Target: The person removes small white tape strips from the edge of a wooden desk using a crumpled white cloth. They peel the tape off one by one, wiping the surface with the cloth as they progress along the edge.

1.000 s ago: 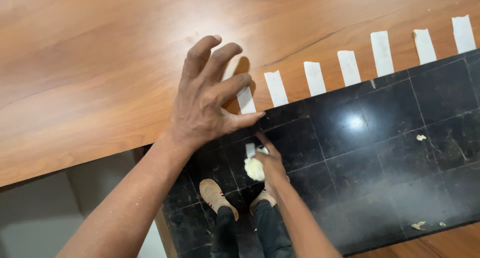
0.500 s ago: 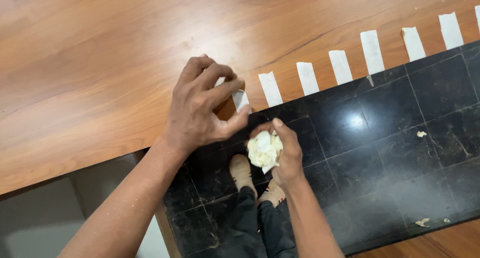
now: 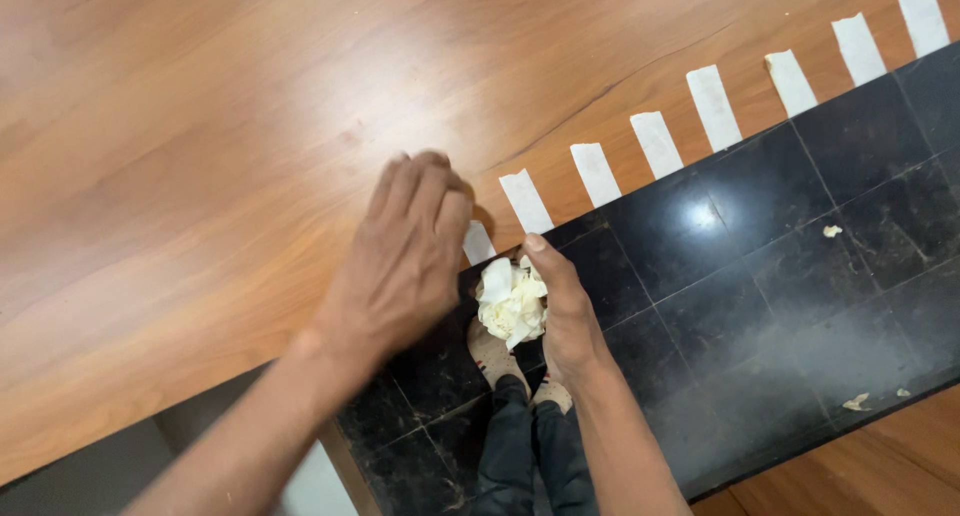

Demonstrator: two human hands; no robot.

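My left hand [image 3: 405, 261] lies at the edge of a wooden board [image 3: 250, 146], fingers curled together over the end of a white tape strip [image 3: 478, 244]. Whether it grips the strip is hidden by the fingers. My right hand [image 3: 565, 311] is just below the board's edge, shut on a crumpled wad of white tape [image 3: 511, 301]. Its thumb points up toward the board edge. A row of several more white tape strips [image 3: 595, 173] runs along the edge to the right.
A black tiled floor [image 3: 760, 276] lies below the board, with small white scraps [image 3: 856, 402] on it. My feet and dark trouser legs [image 3: 525, 426] stand on the tiles under my hands. A second wooden surface [image 3: 880, 466] shows at the bottom right.
My left hand went from spread flat on the board to curled fingers at the tape strip. My right hand rose to the board's edge with the tape wad.
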